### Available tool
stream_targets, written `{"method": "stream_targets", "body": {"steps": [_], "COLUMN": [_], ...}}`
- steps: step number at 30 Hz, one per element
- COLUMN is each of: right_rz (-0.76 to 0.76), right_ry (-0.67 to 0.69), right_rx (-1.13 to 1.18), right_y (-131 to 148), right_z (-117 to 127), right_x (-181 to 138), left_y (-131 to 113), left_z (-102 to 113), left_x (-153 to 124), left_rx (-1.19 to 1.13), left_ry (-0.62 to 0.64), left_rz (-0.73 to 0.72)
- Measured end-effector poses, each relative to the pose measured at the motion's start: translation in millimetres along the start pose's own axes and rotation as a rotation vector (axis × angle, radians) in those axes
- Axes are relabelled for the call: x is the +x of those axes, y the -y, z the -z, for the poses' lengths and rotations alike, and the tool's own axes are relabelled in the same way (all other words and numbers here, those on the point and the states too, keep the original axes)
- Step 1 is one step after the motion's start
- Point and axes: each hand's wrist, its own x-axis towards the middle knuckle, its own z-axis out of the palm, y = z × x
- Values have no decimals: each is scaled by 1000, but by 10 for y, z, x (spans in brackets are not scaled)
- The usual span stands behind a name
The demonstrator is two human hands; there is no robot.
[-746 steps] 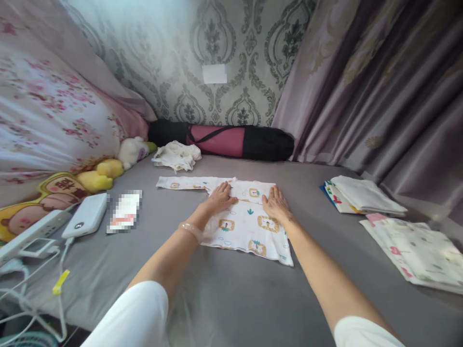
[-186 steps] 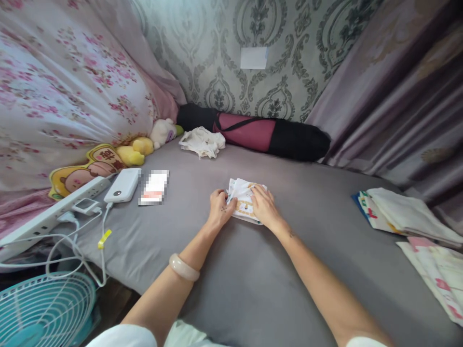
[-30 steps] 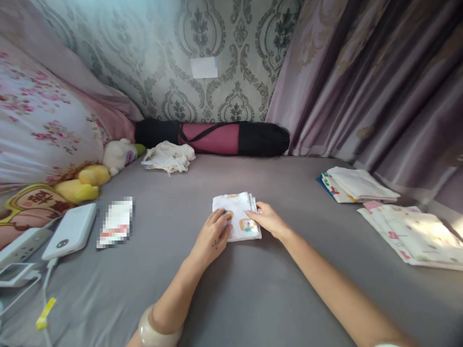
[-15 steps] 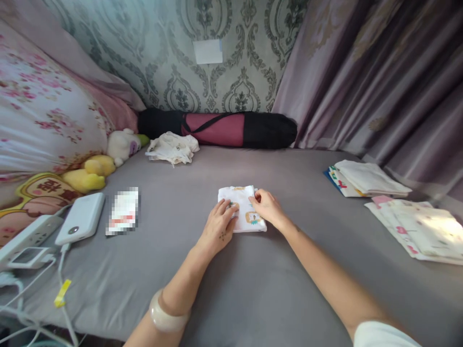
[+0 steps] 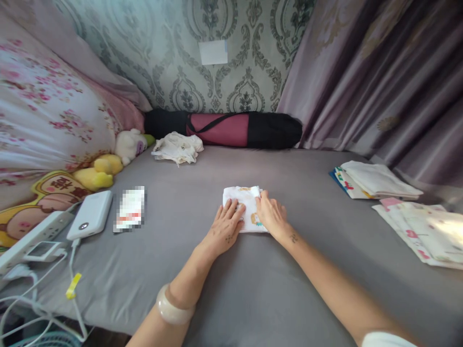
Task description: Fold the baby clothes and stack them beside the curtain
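A folded white cloth point(image 5: 243, 193) with small orange and teal prints lies on the grey sheet in front of me. My left hand point(image 5: 226, 224) rests flat on its lower left part, fingers stretched out. Over the cloth's right edge, my right hand point(image 5: 272, 212) is bent with its fingers curled around that side; the fingertips are partly hidden. The cloth forms a small, fairly neat rectangle.
Folded printed cloths lie at right in a far stack point(image 5: 379, 179) and a nearer stack point(image 5: 419, 226). A crumpled white cloth point(image 5: 178, 147) lies by a long black-and-maroon bag point(image 5: 224, 129). To the left are a power bank point(image 5: 90, 214), a power strip point(image 5: 36, 238), cables and plush toys point(image 5: 96, 173).
My right hand has turned further over the cloth's right edge, its back now facing up more. My left hand stays flat on the cloth. The whole view has shifted slightly.
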Motion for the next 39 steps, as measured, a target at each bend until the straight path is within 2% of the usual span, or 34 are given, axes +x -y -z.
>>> {"method": "stream_targets", "body": {"steps": [7, 10, 13, 15, 17, 20, 23, 28, 32, 39], "right_rz": [40, 83, 281, 465, 535, 483, 462, 422, 387, 343], "right_ry": [56, -3, -105, -106, -78, -30, -26, -72, -85, -82], "right_rx": [-135, -142, -30, 102, 210, 270, 262, 188, 117, 24], "right_y": [-2, 57, 229, 355, 437, 455, 407, 301, 161, -105], "right_z": [32, 103, 102, 18, -112, -290, -369, -387, -401, -403], "right_x": [71, 87, 80, 75, 79, 96, 112, 134, 156, 176], "left_y": [3, 27, 56, 77, 101, 142, 181, 188, 143, 43], "left_z": [-14, -42, -59, -64, -67, -90, -135, -172, -144, -73], "left_x": [9, 6, 6, 12, 21, 20, -3, -31, -31, -42], "left_rx": [-23, -57, -82, -90, -76, -14, 36, 82, 127, 184], "left_ry": [-5, -39, -91, -125, -151, -156, -129, -91, -97, -21], "left_rz": [1, -20, -60, -113, -173, -182, -75, 4, 32, 130]}}
